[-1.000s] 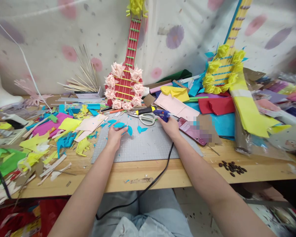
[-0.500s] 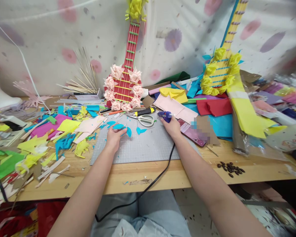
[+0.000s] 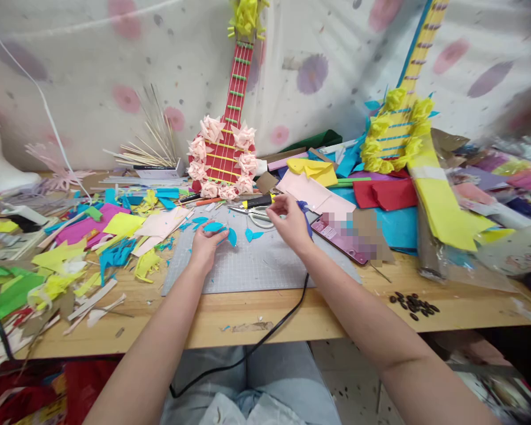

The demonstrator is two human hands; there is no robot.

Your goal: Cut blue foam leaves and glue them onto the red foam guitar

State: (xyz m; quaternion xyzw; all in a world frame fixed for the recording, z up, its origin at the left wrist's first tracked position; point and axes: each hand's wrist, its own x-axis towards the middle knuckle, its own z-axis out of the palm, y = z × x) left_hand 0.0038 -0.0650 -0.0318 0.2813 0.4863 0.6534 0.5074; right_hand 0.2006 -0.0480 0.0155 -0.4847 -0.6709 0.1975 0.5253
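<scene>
My left hand point(image 3: 205, 245) is closed on a blue paper leaf point(image 3: 213, 226), pinched over the left part of the grey cutting mat point(image 3: 248, 271). A further blue leaf point(image 3: 232, 237) sticks out beside its fingertips, touching or close to the held one. My right hand point(image 3: 292, 224) is above the mat with thumb and fingers bent but apart, and nothing shows between them. It partly covers the white-handled scissors point(image 3: 259, 218). Just behind it lies a blue glue gun point(image 3: 308, 218), mostly hidden by the hand. Between my hands lie small blue leaves point(image 3: 253, 235).
A red paper guitar point(image 3: 223, 153) with pink flowers and a yellow-flowered one point(image 3: 389, 136) stand at the back. A phone point(image 3: 336, 236) lies right of the mat, dark seeds point(image 3: 413, 304) near the table edge. Paper scraps point(image 3: 66, 260) cover the left; a black cord point(image 3: 265, 339) crosses the front.
My right hand has let go of the glue gun and moved left toward the scissors. The glue gun now lies behind it. My left hand has stayed in place with the leaf.
</scene>
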